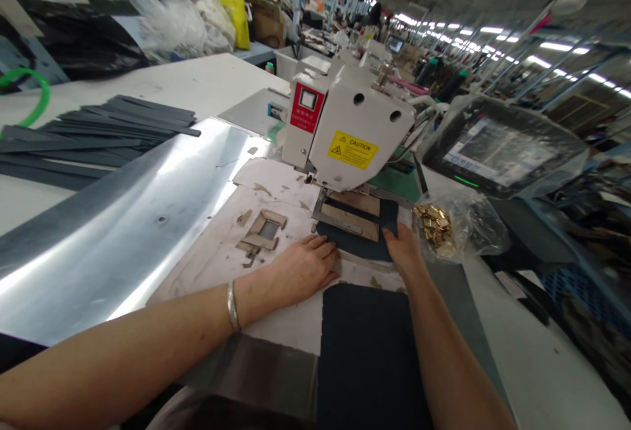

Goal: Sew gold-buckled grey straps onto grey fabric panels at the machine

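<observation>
A dark blue flat panel point(362, 250), leather-like, lies under the metal clamp frame point(350, 221) of a white sewing machine point(365, 104). My left hand point(310, 264) rests palm down on the stained pale base plate point(290, 187), fingers stretched out and touching the panel's left edge. At the panel's right edge, my right hand point(405, 251) has its thumb on the material and grips that edge; its other fingers are partly hidden. A second dark blue panel point(367, 351) lies nearer to me, between my forearms. Left of my left hand sits a small metal bracket point(266, 231) with a rectangular opening.
Dark strips point(98, 134) are piled at left beside a shiny metal sheet point(162, 200). A clear bag of gold-coloured metal pieces point(436, 226) lies right of the machine, below a plastic-wrapped screen point(497, 147). Plastic bags point(172, 22) stand at the back left.
</observation>
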The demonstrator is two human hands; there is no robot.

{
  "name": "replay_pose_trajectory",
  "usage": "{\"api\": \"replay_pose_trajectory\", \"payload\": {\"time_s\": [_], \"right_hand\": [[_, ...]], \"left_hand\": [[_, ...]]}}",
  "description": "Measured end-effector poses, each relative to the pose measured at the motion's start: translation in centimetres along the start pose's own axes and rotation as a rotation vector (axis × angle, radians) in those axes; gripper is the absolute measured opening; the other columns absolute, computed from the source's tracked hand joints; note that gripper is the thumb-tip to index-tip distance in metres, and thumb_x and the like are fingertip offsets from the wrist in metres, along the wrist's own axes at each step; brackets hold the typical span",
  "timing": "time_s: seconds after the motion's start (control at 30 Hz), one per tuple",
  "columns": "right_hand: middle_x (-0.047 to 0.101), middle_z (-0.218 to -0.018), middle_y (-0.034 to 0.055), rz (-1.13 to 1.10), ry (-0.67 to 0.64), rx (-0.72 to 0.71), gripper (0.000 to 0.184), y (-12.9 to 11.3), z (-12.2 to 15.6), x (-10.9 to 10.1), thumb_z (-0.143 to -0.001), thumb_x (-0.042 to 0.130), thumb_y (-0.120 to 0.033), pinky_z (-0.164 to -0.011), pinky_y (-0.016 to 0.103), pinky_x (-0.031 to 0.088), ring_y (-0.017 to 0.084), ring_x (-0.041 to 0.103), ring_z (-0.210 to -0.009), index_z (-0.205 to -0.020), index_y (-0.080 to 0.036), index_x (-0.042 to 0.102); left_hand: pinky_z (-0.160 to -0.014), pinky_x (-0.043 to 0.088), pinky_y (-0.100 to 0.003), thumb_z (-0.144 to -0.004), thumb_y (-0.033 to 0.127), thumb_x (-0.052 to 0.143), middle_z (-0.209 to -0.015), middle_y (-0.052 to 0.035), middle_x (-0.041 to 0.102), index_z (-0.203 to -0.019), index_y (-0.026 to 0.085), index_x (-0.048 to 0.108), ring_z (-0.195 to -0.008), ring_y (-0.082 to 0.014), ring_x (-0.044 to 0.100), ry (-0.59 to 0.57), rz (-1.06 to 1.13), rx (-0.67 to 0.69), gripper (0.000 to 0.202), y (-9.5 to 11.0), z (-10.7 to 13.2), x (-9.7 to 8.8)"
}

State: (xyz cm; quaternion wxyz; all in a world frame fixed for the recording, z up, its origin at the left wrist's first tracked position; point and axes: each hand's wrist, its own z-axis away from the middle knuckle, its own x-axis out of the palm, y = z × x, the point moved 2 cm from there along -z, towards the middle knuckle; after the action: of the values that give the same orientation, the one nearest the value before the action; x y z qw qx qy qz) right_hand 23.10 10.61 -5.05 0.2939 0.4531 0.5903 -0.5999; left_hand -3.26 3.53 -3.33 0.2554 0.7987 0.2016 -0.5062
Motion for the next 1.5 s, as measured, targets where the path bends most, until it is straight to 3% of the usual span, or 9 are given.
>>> {"api": "replay_pose_trajectory", "payload": {"time_s": [0.17, 0.37, 0.57, 0.67, 0.77, 0.83, 0.97, 1.3, 1.5], "right_hand": [[0.068, -0.086, 0.0085, 0.006, -0.028, 0.003, 0.019, -0.5, -0.3, -0.5, -0.083, 0.050, -0.033, -0.072, 0.037, 0.049, 0.028, 0.064, -0.083, -0.092, -0.023, 0.063], [0.069, -0.093, 0.0085, -0.007, -0.033, -0.077, 0.021, -0.7, -0.3, -0.3, -0.084, 0.049, -0.029, -0.079, 0.039, 0.050, 0.028, 0.065, -0.089, -0.098, -0.022, 0.063], [0.068, -0.087, 0.0144, 0.158, 0.111, -0.075, 0.034, -0.4, 0.9, -1.0, -0.087, 0.052, -0.035, -0.076, 0.044, 0.050, 0.032, 0.066, -0.085, -0.113, -0.017, 0.062], [0.068, -0.100, 0.0173, 0.108, 0.189, -0.199, 0.044, 0.9, 2.5, -2.6, -0.089, 0.048, -0.036, -0.082, 0.046, 0.051, 0.030, 0.067, -0.087, -0.126, -0.013, 0.056], [0.061, -0.125, 0.0194, 0.048, 0.086, -0.425, 0.047, 2.1, 5.1, -3.6, -0.094, 0.043, -0.038, -0.096, 0.047, 0.048, 0.029, 0.062, -0.111, -0.132, -0.012, 0.054], [0.052, -0.139, 0.0189, 0.081, -0.029, -0.531, 0.050, 2.4, 7.2, -3.4, -0.097, 0.040, -0.039, -0.106, 0.048, 0.041, 0.028, 0.049, -0.130, -0.138, -0.012, 0.049], [0.037, -0.151, 0.0159, 0.250, -0.093, -0.545, 0.055, 2.2, 9.8, -2.6, -0.099, 0.035, -0.039, -0.114, 0.051, 0.030, 0.028, 0.030, -0.142, -0.146, -0.012, 0.041], [0.050, -0.142, 0.0174, 0.249, -0.034, -0.529, 0.048, 0.9, 9.7, -3.0, -0.099, 0.035, -0.035, -0.113, 0.048, 0.035, 0.028, 0.040, -0.136, -0.135, -0.008, 0.054], [0.065, -0.109, 0.0135, 0.166, -0.012, -0.531, 0.031, 0.2, 7.7, -3.3, -0.096, 0.038, -0.022, -0.096, 0.045, 0.047, 0.026, 0.059, -0.106, -0.112, -0.017, 0.064]], "left_hand": [[-0.094, 0.047, -0.039, -0.094, 0.034, 0.052, -0.109, -0.0123, 0.060, -0.108, 0.013, 0.059, -0.109, -0.0255, 0.054, -0.024, -0.021, -0.062, 0.027, -0.5, -0.3, 0.0], [-0.087, 0.047, -0.038, -0.093, 0.034, 0.054, -0.103, -0.0097, 0.056, -0.103, 0.014, 0.059, -0.098, -0.0245, 0.052, -0.094, -0.040, -0.069, 0.023, -0.4, -0.8, -0.4], [-0.088, 0.045, -0.037, -0.094, 0.034, 0.051, -0.105, -0.0098, 0.055, -0.108, 0.015, 0.059, -0.099, -0.0239, 0.050, -0.098, -0.055, -0.070, 0.025, -0.3, -0.6, -0.2], [-0.087, 0.045, -0.037, -0.096, 0.035, 0.048, -0.105, -0.0093, 0.055, -0.112, 0.015, 0.058, -0.098, -0.0240, 0.050, -0.096, -0.068, -0.066, 0.027, -0.4, -0.5, -0.1], [-0.086, 0.044, -0.037, -0.096, 0.035, 0.047, -0.104, -0.0092, 0.055, -0.115, 0.016, 0.058, -0.097, -0.0240, 0.050, -0.095, -0.086, -0.060, 0.029, -0.4, -0.6, -0.1], [-0.085, 0.044, -0.036, -0.097, 0.035, 0.047, -0.104, -0.0092, 0.055, -0.118, 0.017, 0.058, -0.097, -0.0238, 0.050, -0.093, -0.101, -0.061, 0.030, -0.3, -0.7, -0.1], [-0.084, 0.043, -0.036, -0.097, 0.034, 0.046, -0.103, -0.0087, 0.055, -0.121, 0.019, 0.058, -0.097, -0.0240, 0.050, -0.098, -0.127, -0.057, 0.031, -0.2, -0.8, -0.1], [-0.084, 0.042, -0.035, -0.097, 0.034, 0.048, -0.101, -0.0080, 0.056, -0.115, 0.020, 0.061, -0.096, -0.0230, 0.051, -0.102, -0.131, -0.083, 0.027, 0.0, -1.0, -0.5], [-0.085, 0.043, -0.037, -0.098, 0.031, 0.045, -0.099, -0.0076, 0.055, -0.111, 0.019, 0.061, -0.093, -0.0230, 0.051, -0.095, -0.121, -0.069, 0.024, -0.1, -1.1, -0.3]]}}
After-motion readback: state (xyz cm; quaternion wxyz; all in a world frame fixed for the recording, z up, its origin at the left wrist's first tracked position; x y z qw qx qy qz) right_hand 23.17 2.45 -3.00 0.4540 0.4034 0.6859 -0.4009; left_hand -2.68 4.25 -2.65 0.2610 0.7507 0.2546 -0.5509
